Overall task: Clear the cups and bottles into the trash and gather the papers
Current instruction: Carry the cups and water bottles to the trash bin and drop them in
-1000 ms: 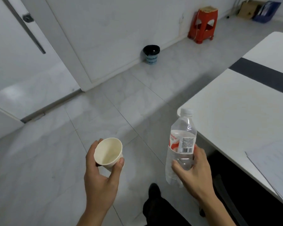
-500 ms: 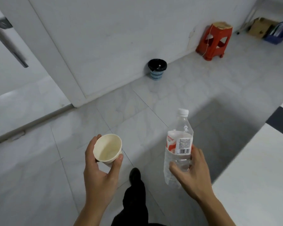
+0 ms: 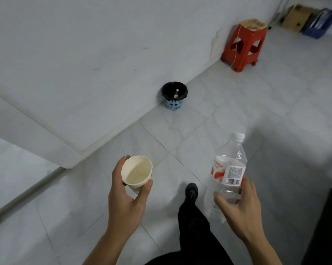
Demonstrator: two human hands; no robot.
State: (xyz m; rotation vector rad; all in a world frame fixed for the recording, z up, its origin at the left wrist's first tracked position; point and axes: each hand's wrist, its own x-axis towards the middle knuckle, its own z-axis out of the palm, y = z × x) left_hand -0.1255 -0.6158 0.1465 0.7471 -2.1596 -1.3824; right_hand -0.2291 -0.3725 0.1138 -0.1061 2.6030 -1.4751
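Left hand (image 3: 126, 197) curled round cup (image 3: 136, 172); right hand (image 3: 241, 213) grips bottle (image 3: 226, 176) low. Both look light, crushable; hold gently. Bin (image 3: 174, 96) well ahead.

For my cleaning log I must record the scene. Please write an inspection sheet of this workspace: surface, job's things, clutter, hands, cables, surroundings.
Surface: pale tiled floor.
Job's things: paper cup, looks empty; capped clear plastic bottle; black-lined trash bin against the wall, with a white item inside. Papers: nothing seen.
Clutter: nothing seen.
Hands: left hand grips the cup; right hand grips the bottle's lower part.
Cables: thin pale string hangs down the red stool.
Surroundings: cardboard box and blue file tray in the far corner.
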